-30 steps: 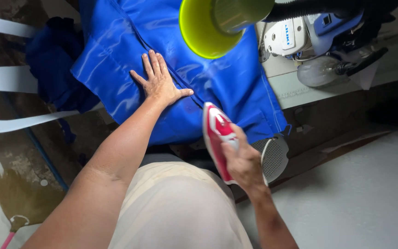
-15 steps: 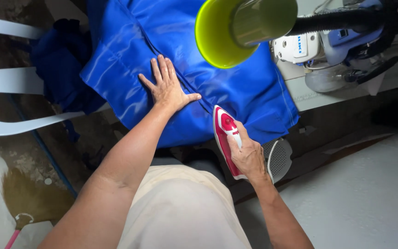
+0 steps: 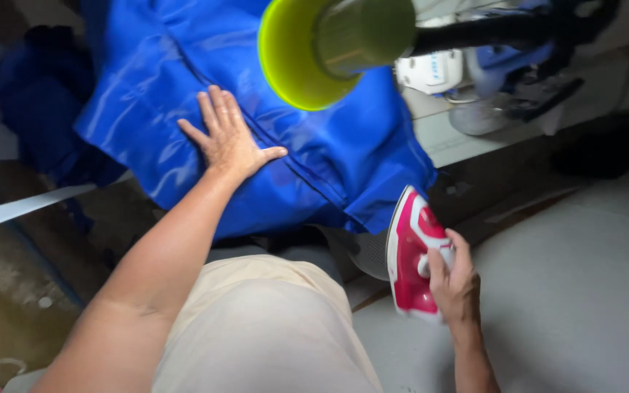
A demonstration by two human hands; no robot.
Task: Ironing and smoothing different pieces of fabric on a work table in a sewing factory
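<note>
A shiny blue garment [image 3: 314,153] lies spread over a work surface, with a long seam running diagonally across it. My left hand [image 3: 228,137] presses flat on the cloth, fingers spread, just left of the seam. My right hand [image 3: 451,276] grips the handle of a red and white iron [image 3: 410,251], held off the lower right corner of the garment, tilted up on its side over the floor. The iron's soleplate faces left and does not touch the cloth.
A yellow-green lamp shade [image 3: 311,51] on a dark arm hangs over the garment's upper part. A white sewing machine [image 3: 431,71] and a fan-like object [image 3: 478,116] sit on the table at the upper right. Darker blue cloth [image 3: 34,109] is heaped at the left.
My right hand has drawn the iron off the cloth's lower edge, down and to the right. My left hand stays flat on the garment.
</note>
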